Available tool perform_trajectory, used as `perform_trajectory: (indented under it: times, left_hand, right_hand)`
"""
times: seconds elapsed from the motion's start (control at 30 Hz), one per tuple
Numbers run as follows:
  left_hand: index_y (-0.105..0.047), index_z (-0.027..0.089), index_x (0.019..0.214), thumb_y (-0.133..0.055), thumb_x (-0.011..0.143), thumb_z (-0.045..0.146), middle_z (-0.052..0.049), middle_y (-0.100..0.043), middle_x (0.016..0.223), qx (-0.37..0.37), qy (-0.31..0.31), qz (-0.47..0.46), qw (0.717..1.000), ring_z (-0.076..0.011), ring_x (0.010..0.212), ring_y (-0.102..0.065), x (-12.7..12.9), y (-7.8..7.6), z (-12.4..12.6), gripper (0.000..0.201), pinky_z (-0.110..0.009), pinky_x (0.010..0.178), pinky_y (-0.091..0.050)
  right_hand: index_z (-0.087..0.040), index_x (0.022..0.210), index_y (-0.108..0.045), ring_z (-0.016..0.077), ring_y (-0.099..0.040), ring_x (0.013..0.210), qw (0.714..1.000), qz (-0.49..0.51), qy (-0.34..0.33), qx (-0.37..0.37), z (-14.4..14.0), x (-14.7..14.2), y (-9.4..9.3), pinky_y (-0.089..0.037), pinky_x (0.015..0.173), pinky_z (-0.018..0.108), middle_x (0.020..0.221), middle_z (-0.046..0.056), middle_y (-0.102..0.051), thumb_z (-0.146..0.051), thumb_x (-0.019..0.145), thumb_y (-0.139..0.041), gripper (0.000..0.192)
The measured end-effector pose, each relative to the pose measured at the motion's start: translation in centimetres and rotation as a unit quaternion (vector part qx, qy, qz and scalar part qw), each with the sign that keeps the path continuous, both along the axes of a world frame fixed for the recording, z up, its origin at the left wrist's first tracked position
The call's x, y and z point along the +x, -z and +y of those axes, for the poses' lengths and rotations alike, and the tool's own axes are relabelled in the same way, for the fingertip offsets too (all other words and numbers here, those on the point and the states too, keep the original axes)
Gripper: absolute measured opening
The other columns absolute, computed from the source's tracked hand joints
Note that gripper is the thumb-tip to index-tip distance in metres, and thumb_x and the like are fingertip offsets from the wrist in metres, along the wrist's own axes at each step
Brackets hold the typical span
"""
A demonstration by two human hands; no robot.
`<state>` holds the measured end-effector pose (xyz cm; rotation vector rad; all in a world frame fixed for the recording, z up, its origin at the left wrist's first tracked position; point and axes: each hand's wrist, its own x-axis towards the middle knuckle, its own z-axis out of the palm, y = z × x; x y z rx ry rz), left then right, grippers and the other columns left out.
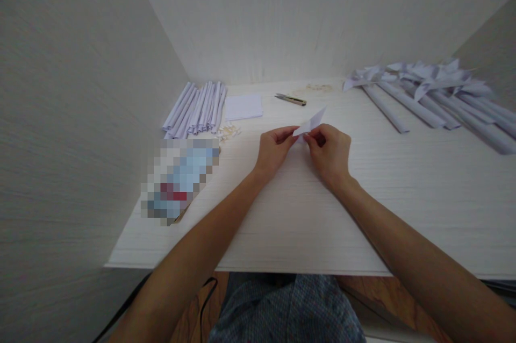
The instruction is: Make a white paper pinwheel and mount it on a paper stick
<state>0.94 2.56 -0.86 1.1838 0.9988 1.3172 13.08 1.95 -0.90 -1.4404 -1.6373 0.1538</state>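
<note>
Both hands meet over the middle of the surface (306, 208) and share one small folded piece of white paper (310, 123). The left hand (274, 148) pinches its near corner with closed fingers, and the right hand (328, 150) grips it just beside, fingers curled shut on the same edge — the pointed tip of the paper sticks up toward 1 o'clock. To fold well here, the two pinches should probably stay close together and the edges line up before the crease is pressed.

At 10 o'clock lies a bundle of rolled paper tubes (196, 109), with a flat white sheet (244, 106) beside it and small pale bits (229, 131) nearby. A utility knife (291, 99) rests at 12 o'clock. At 2 o'clock sits a heap of paper pinwheels on rolled sticks (431, 93). A blurred-out patch (179, 179) sits at 9 o'clock. Pale walls close in the surface on three sides — a booth-like nook.
</note>
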Motion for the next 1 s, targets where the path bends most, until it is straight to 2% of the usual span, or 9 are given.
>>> perform_trajectory:
  times: [0.13, 0.43, 0.7, 1.0]
  left_hand:
    - [-0.069, 0.015, 0.085, -0.061, 0.066, 0.014, -0.005, -0.07, 0.088, -0.004, -0.003, -0.009, 1.0, -0.0165, 0.086, -0.063, 0.03, -0.1, -0.05, 0.02, -0.03, 0.081, -0.047]
    - [-0.069, 0.015, 0.085, -0.061, 0.067, 0.015, -0.004, -0.071, 0.083, -0.013, -0.003, -0.011, 1.0, -0.0161, 0.086, -0.063, 0.05, -0.1, -0.01, 0.02, -0.029, 0.081, -0.047]
    - [-0.068, 0.015, 0.086, -0.06, 0.068, 0.015, -0.003, -0.071, 0.08, -0.012, -0.027, -0.006, 1.0, -0.0141, 0.08, -0.064, 0.2, 0.09, 0.21, 0.02, -0.027, 0.075, -0.048]
    - [-0.068, 0.013, 0.081, -0.063, 0.062, 0.015, -0.005, -0.071, 0.082, 0.016, -0.064, 0.004, 0.998, -0.0137, 0.074, -0.064, 0.18, 0.34, 0.38, 0.02, -0.026, 0.074, -0.049]
  right_hand:
    - [-0.018, 0.058, -0.055, 0.0144, -0.048, 0.052, 1.0, 0.012, -0.007, -0.014, -0.02, -0.04, 0.02, -0.035, 0.053, 0.028, 0.058, 0.002, -0.058, -0.021, 0.073, -0.052, 0.016]
    - [-0.018, 0.058, -0.054, 0.0158, -0.048, 0.055, 0.999, -0.038, -0.008, -0.015, -0.03, -0.09, -0.01, -0.033, 0.055, 0.029, 0.06, 0.004, -0.058, -0.021, 0.077, -0.046, 0.021]
    - [-0.019, 0.058, -0.052, 0.0149, -0.048, 0.054, 1.0, -0.006, -0.007, -0.002, 0.12, -0.08, -0.04, -0.034, 0.055, 0.028, 0.058, 0.002, -0.057, -0.021, 0.074, -0.049, 0.017]
    - [-0.019, 0.06, -0.055, 0.0151, -0.051, 0.055, 0.998, 0.032, -0.046, -0.032, 0.19, -0.08, -0.16, -0.037, 0.054, 0.028, 0.057, 0.001, -0.057, -0.021, 0.073, -0.05, 0.014]
